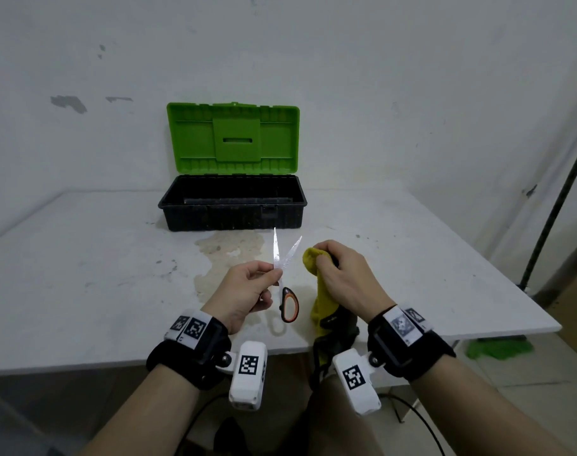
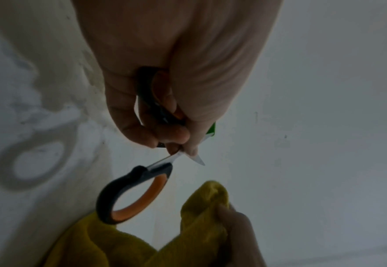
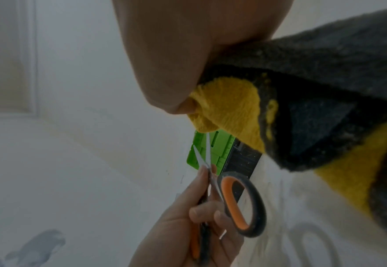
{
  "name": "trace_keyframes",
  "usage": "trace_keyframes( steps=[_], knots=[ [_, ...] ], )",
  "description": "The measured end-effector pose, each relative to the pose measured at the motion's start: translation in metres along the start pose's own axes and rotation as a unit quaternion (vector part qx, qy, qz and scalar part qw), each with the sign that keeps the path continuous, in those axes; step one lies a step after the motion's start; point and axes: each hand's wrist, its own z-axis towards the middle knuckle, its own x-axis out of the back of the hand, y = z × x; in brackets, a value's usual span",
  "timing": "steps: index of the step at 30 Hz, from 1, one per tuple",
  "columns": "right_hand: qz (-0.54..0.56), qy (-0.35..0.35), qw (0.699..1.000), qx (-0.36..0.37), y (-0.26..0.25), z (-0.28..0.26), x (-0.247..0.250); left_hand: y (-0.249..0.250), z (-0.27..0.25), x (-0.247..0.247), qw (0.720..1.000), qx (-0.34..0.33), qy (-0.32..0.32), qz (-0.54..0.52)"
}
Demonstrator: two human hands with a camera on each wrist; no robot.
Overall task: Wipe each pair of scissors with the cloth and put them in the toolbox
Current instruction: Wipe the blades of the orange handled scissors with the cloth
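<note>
White stained table bears a far black toolbox with green lid. Left hand pinches orange-and-black-handled steel scissors, blades parted; right hand clutches a bunched yellow-and-grey cloth.

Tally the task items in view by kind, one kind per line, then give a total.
Scissors: 1, blades parted, pinched near the pivot by the left hand
Cloth: 1, yellow and grey, gripped by the right hand
Toolbox: 1, black, green lid open
Total: 3
</note>
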Motion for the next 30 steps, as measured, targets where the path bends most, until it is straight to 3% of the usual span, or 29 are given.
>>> trace_keyframes(
  steps=[5,10,14,19,21,23,26,30],
  knots=[
    [-0.078,0.007,0.987,0.142,-0.001,-0.002,-0.017,-0.005,0.001,-0.004,1.0,-0.002,-0.001,0.014],
    [-0.119,-0.006,0.971,0.207,0.003,-0.008,-0.035,-0.005,0.0,-0.003,0.999,-0.025,-0.007,0.026],
    [-0.16,0.014,0.963,0.217,0.005,-0.006,-0.037,-0.004,-0.002,0.001,0.998,-0.045,-0.019,0.048],
    [-0.141,0.092,0.978,0.125,0.01,0.018,-0.017,-0.006,-0.003,0.001,0.998,-0.031,-0.01,0.048],
    [-0.123,0.125,0.975,0.137,0.008,0.018,-0.011,-0.007,-0.003,0.002,0.999,-0.027,-0.008,0.044],
    [-0.126,0.094,0.973,0.172,0.002,0.007,-0.015,-0.006,-0.002,0.003,0.999,-0.031,-0.008,0.044],
    [-0.16,-0.006,0.963,0.215,0.0,-0.013,-0.03,-0.004,-0.002,0.002,0.997,-0.044,-0.02,0.055],
    [-0.193,-0.004,0.961,0.197,0.006,-0.007,-0.034,-0.004,-0.004,0.002,0.995,-0.06,-0.028,0.079]
  ],
)
